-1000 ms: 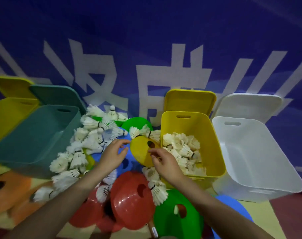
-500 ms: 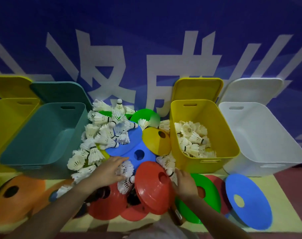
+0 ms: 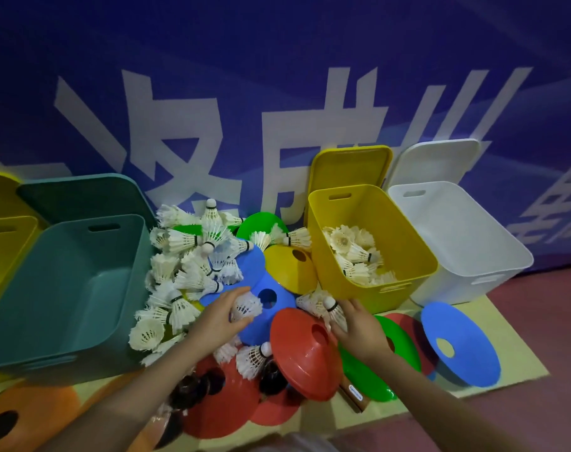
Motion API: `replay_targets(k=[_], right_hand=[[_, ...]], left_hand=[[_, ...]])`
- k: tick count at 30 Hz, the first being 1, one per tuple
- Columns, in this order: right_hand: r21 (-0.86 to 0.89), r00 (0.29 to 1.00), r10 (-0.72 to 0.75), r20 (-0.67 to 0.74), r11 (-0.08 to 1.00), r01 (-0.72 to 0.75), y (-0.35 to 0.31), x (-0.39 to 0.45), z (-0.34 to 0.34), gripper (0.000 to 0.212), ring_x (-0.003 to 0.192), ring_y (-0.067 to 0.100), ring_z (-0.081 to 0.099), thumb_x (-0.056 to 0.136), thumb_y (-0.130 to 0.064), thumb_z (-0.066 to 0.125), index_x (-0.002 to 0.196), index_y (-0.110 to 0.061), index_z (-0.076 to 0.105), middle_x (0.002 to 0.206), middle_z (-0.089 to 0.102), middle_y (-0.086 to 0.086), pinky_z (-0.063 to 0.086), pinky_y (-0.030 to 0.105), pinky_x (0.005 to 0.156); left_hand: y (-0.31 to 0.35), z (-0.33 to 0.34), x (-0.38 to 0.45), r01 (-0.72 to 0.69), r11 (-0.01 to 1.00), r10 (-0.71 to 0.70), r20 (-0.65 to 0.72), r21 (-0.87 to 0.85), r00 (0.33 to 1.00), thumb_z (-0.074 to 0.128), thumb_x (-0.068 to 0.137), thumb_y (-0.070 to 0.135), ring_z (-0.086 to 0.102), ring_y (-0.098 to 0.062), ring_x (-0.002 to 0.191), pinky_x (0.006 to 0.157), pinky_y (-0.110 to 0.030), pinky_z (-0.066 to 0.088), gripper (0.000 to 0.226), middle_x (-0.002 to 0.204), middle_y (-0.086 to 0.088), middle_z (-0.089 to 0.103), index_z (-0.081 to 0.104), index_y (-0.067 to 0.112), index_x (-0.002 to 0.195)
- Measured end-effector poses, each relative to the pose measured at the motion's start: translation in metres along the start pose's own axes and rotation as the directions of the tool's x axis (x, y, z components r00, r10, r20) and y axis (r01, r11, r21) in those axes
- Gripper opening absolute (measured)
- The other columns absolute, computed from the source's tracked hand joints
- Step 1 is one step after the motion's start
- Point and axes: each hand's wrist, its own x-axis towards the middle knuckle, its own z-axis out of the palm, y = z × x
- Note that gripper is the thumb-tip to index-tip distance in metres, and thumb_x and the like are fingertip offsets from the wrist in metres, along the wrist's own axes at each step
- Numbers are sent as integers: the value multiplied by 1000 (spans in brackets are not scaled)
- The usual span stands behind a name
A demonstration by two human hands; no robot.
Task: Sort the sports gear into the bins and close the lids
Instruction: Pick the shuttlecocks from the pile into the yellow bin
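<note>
The left hand [image 3: 217,321] is curling its fingers [image 3: 237,293] and thumb round a white shuttlecock [image 3: 246,306], feathers pointing toward three o'clock, right over a blue disc cone [image 3: 277,308]. The right hand [image 3: 356,327] is pinching a second shuttlecock [image 3: 334,313] between thumb and fingers, cork end pointing to twelve o'clock, at the upper rim of a tilted red disc cone [image 3: 305,350].

At ten o'clock from the left hand, a loose heap of shuttlecocks [image 3: 186,256] is lying across more cones, with a yellow disc cone [image 3: 290,269] leaning at the heap's three o'clock side. At one o'clock from the right hand, the yellow bin [image 3: 405,243] is standing open, its lid [image 3: 351,166] propped up behind it, and it is holding a batch of shuttlecocks [image 3: 356,256]. The white bin [image 3: 467,236] is sitting just beside it at three o'clock, also open. The teal bin [image 3: 59,288] is standing open at nine o'clock from the heap, and another yellow bin [image 3: 3,243] is showing at the left edge.

At six o'clock, flat red cones [image 3: 225,409] are lying on the mat [image 3: 519,353], with a green cone [image 3: 369,373] and a separate blue cone [image 3: 460,344] lying toward four o'clock and an orange cone [image 3: 26,415] at seven o'clock.
</note>
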Motion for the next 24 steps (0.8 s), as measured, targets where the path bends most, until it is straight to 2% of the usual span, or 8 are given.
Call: replay_targets(k=[3, 6, 10, 16, 18, 20, 22, 24], right_hand=[[156, 992, -111, -59, 981, 119, -25, -6, -18, 51, 92, 9, 52, 89, -46, 52, 136, -29, 43, 109, 47, -10, 38, 26, 66], [243, 975, -187, -119, 947, 211, -47, -8, -37, 46, 100, 6, 50, 91, -46, 51, 134, -39, 38, 116, 49, -11, 44, 27, 75], [339, 972, -73, -225, 929, 148, -45, 15, -59, 44, 108, 8, 50, 93, -37, 56, 135, -31, 44, 121, 52, -6, 41, 27, 84], [396, 950, 83, -301, 917, 45, -11, 66, -93, 47, 122, 18, 47, 93, -29, 59, 137, -17, 46, 132, 52, 4, 37, 29, 96], [367, 951, 150, -270, 929, -43, 12, 87, -107, 45, 122, 25, 49, 94, -29, 57, 136, -13, 48, 132, 53, 10, 38, 34, 95], [269, 959, 186, -212, 955, -125, 39, 109, -117, 43, 115, 30, 54, 94, -31, 56, 132, -12, 52, 126, 59, 13, 41, 35, 86], [164, 969, 215, -119, 967, -194, 61, 129, -121, 42, 110, 32, 57, 94, -33, 54, 130, -12, 52, 122, 62, 14, 41, 34, 77], [47, 981, 192, 9, 980, -193, 77, 145, -121, 44, 110, 33, 57, 94, -34, 54, 131, -12, 49, 123, 61, 14, 41, 33, 74]], left_hand=[[10, -14, 8, -23, 990, 14, -68, -137, 998, 69, 85, 36, 52, -7, 109, 89, -22, 42, 60, 128, 10, 49, 42, 30, 138], [27, -22, 19, -45, 970, 17, -115, -239, 993, 71, 84, 30, 54, -10, 103, 81, -16, 44, 57, 122, 5, 53, 47, 26, 136], [57, -19, 38, -83, 941, 24, -181, -328, 983, 72, 83, 28, 55, -12, 97, 76, -15, 44, 53, 116, 4, 55, 51, 25, 132], [102, -4, 70, -95, 916, 6, -224, -390, 975, 70, 85, 26, 48, 14, 87, 69, -3, 40, 56, 126, 15, 42, 44, 27, 135], [113, 2, 80, -92, 916, 0, -229, -390, 973, 69, 87, 26, 43, 28, 81, 68, 1, 39, 61, 126, 15, 40, 39, 25, 140], [122, 7, 89, -88, 919, -9, -242, -384, 970, 68, 87, 27, 39, 35, 80, 68, 3, 36, 64, 135, 10, 40, 38, 23, 143], [129, 13, 97, -79, 923, -24, -263, -375, 965, 68, 86, 30, 37, 36, 85, 72, 1, 36, 65, 143, 7, 39, 38, 25, 143], [134, 20, 102, -70, 924, -41, -279, -376, 959, 68, 85, 34, 40, 29, 99, 79, -5, 37, 64, 145, 8, 39, 40, 29, 142]])
